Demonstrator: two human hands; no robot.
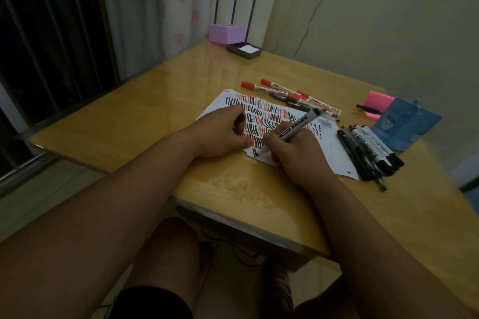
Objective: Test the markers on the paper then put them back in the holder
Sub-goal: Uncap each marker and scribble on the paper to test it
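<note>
holder [404, 127]: inside unseen
tray [234, 48]: white notes [248, 49]
red markers [285, 93]: four
right grip [294, 150]: pinches black marker [295, 128]
left grip [220, 136]: curls round cap [239, 120]

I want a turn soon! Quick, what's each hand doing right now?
Left hand: curled round a small black cap, resting on the paper.
Right hand: gripping a black marker, tip on the paper.

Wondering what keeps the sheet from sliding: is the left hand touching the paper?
Touching. The head view shows the left hand, curled round a dark cap, lying on the paper with no gap between them.
</note>
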